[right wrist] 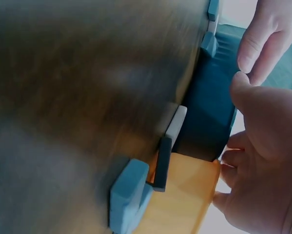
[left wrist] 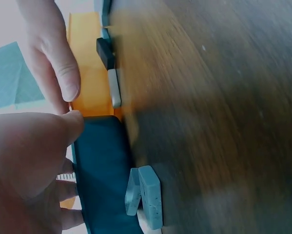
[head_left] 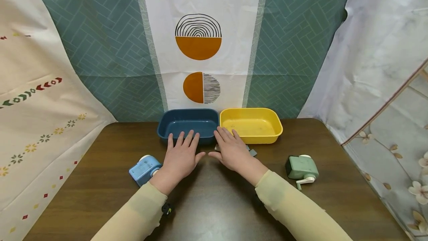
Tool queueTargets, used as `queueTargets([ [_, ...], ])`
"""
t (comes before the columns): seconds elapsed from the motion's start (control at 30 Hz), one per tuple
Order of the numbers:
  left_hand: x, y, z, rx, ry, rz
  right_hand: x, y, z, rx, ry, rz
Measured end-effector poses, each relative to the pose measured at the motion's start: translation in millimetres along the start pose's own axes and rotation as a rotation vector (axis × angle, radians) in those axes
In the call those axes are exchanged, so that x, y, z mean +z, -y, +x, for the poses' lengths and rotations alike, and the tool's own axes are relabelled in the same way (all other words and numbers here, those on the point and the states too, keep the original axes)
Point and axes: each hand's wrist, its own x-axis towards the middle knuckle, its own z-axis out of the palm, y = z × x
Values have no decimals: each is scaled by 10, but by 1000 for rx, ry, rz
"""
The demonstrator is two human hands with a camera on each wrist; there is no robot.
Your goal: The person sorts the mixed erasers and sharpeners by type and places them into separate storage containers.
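Resting flat beside trays (head_left: pixel 187 126), hands (head_left: pixel 207 153).

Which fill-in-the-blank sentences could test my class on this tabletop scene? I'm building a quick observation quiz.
1. The blue tray stands directly to the left of the ____ tray.
2. The left hand rests with its fingers ____.
3. The green sharpener lies to the right of the ____ hand.
4. The light blue sharpener lies beside the left ____.

Missing words: yellow; straight; right; wrist
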Motion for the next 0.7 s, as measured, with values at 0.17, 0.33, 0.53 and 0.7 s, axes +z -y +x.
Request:
queueTargets([
  [0.17, -26, 2, -37, -15, -14, -4, 20, 20, -37, -27, -33, 11],
  [0.33, -78, 50, -95, -31, -30, 8, 63, 14, -31, -40, -36, 21],
  [0.53, -149, 193, -230, -53, -24, -5, 60, 10, -24, -36, -31, 51],
  [0.7, -199, 351, -390, -78, -46, 1, 53, 9, -20, -27, -8, 56],
])
